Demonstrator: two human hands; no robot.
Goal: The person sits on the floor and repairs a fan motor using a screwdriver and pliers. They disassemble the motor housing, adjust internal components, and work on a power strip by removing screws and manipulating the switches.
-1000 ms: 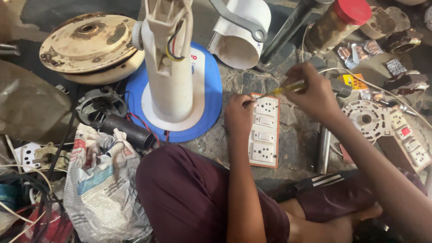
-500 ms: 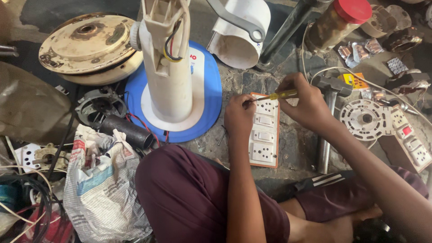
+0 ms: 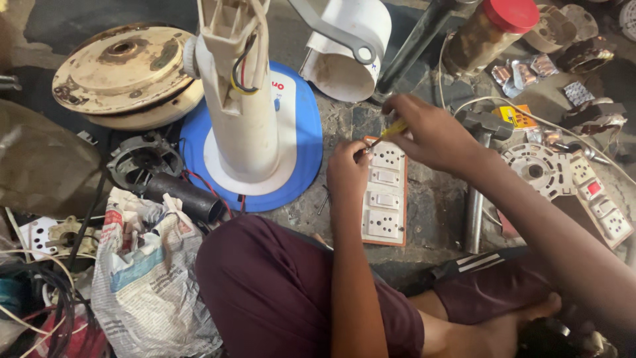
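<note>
The left hand steadies the top edge of the white rectangular switch-and-socket board, fingers closed on it. The right hand grips a slim yellow-handled screwdriver, tip at the board's upper corner.

Light is warm, fairly bright in the middle, coming from above. White fan stand and switch board read clean, slight glare on the stand's pale plastic. Corners go dim: top left and the floor near lower right fall into shadow. Soft shadow under the right hand and left hand. Mild wide-angle bend at edges. Focus decent centre; screwdriver a bit soft, far-right clutter grainy, low detail.
</note>
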